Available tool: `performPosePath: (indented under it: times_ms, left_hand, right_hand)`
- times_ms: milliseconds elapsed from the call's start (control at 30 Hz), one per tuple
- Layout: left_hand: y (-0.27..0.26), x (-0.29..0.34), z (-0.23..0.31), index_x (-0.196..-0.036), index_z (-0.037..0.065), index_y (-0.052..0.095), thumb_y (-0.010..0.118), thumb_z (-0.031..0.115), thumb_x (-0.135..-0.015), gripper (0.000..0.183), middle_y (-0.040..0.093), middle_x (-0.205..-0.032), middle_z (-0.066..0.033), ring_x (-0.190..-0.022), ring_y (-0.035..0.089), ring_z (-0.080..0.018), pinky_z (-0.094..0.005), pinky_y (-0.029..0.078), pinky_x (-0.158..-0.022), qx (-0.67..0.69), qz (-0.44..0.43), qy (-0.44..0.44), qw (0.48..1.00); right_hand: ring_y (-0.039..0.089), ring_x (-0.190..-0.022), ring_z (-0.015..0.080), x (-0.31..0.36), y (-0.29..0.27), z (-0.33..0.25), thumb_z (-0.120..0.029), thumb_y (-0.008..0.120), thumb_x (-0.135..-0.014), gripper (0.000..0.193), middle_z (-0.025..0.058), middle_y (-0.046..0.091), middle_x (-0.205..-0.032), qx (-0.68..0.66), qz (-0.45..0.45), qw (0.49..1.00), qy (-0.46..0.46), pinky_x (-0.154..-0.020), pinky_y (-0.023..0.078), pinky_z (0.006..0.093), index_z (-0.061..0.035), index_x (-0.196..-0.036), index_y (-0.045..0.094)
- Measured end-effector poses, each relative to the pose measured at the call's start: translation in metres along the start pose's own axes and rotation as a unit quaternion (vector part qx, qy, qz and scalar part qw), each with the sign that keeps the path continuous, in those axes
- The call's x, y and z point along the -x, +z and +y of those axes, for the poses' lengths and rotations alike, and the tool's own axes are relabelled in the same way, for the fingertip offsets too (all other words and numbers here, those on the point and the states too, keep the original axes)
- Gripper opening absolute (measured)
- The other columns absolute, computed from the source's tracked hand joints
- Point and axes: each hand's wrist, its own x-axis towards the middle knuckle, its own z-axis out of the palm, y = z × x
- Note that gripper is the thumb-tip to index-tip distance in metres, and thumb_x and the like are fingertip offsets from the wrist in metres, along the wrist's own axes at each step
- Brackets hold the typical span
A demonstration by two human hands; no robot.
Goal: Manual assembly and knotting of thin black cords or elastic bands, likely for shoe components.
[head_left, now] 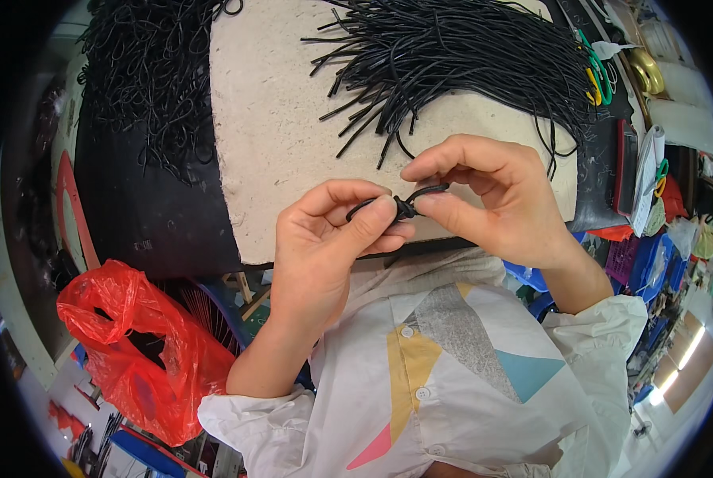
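1. Between the fingertips of the left hand (pixel 316 227) and the right hand (pixel 507 195) sits a thin, round black cord (pixel 405 209), gathered into a small knot with a curved length projecting to each side.
2. Left fingers: thumb and index finger pinch narrowly at the knot's left side; the others curl beneath.
3. Right fingers: the thumb tip meets the knot's right side; the index finger arches above, a narrow gap apart. Whether these two grip the cord firmly cannot be told.
4. Beyond the fingers, partly on a cream, rough-faced flat board (pixel 269 143), lies a thick bundle of straight black cords (pixel 452 56), free ends toward the hands.
5. Farther out, beyond the left fingers, lies a tangled heap of looped black cords (pixel 157 72).
6. Caution: the knot could loosen or distort if the left pinch relaxes or the two sides are tensioned unequally.
7. Caution: one bundle strand ends close to the right index finger; snagging it could disorder the bundle.
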Motion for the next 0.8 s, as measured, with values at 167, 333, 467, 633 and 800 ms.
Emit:
performPosePath:
  times_ms: [167, 333, 467, 633, 800]
  left_hand:
    - [0.002, 0.001, 0.001, -0.095, -0.006, 0.054, 0.056, -0.001, -0.081, 0.016, 0.061, -0.081, -0.0136, -0.069, 0.063, -0.0178, -0.0229, 0.053, -0.061, -0.025, 0.000, 0.026, 0.999]
    - [0.001, 0.001, -0.001, -0.094, -0.006, 0.056, 0.058, -0.001, -0.080, 0.015, 0.061, -0.081, -0.0139, -0.067, 0.063, -0.0162, -0.0216, 0.052, -0.060, -0.059, 0.012, 0.066, 0.996]
    - [0.000, 0.001, -0.001, -0.094, -0.007, 0.057, 0.059, 0.000, -0.080, 0.017, 0.061, -0.081, -0.0136, -0.069, 0.062, -0.0157, -0.0215, 0.052, -0.062, -0.067, 0.017, 0.067, 0.995]
    - [-0.002, 0.000, -0.002, -0.094, -0.008, 0.057, 0.060, 0.001, -0.080, 0.017, 0.061, -0.082, -0.0133, -0.070, 0.062, -0.0156, -0.0218, 0.052, -0.063, -0.034, 0.009, 0.046, 0.998]
    - [0.000, -0.002, -0.007, -0.093, -0.007, 0.057, 0.059, 0.001, -0.080, 0.016, 0.061, -0.082, -0.0132, -0.070, 0.062, -0.0147, -0.0215, 0.051, -0.063, -0.025, 0.030, 0.113, 0.993]
  right_hand:
    - [0.058, -0.072, 0.0101, -0.001, -0.001, -0.001, -0.001, 0.060, -0.074, 0.018, 0.0054, 0.061, -0.078, 0.019, 0.000, 1.000, -0.002, -0.066, 0.047, 0.0221, 0.0014, -0.092, 0.061]
    - [0.058, -0.067, 0.0102, -0.003, -0.004, -0.006, -0.002, 0.060, -0.073, 0.015, 0.0058, 0.061, -0.072, 0.124, -0.017, 0.992, -0.029, -0.062, 0.046, 0.0222, 0.0005, -0.088, 0.061]
    - [0.058, -0.065, 0.0102, -0.003, -0.005, -0.003, -0.002, 0.058, -0.074, 0.011, 0.0060, 0.060, -0.070, 0.130, -0.019, 0.991, -0.037, -0.060, 0.046, 0.0226, 0.0006, -0.085, 0.060]
    - [0.055, -0.070, 0.0080, 0.000, -0.001, 0.000, -0.003, 0.057, -0.078, 0.011, 0.0034, 0.058, -0.075, 0.027, 0.001, 0.999, 0.026, -0.063, 0.044, 0.0215, 0.0026, -0.087, 0.058]
    - [0.055, -0.070, 0.0070, 0.002, 0.008, 0.011, -0.009, 0.060, -0.080, 0.015, 0.0026, 0.058, -0.077, -0.086, 0.038, 0.995, 0.042, -0.061, 0.045, 0.0212, 0.0013, -0.090, 0.058]
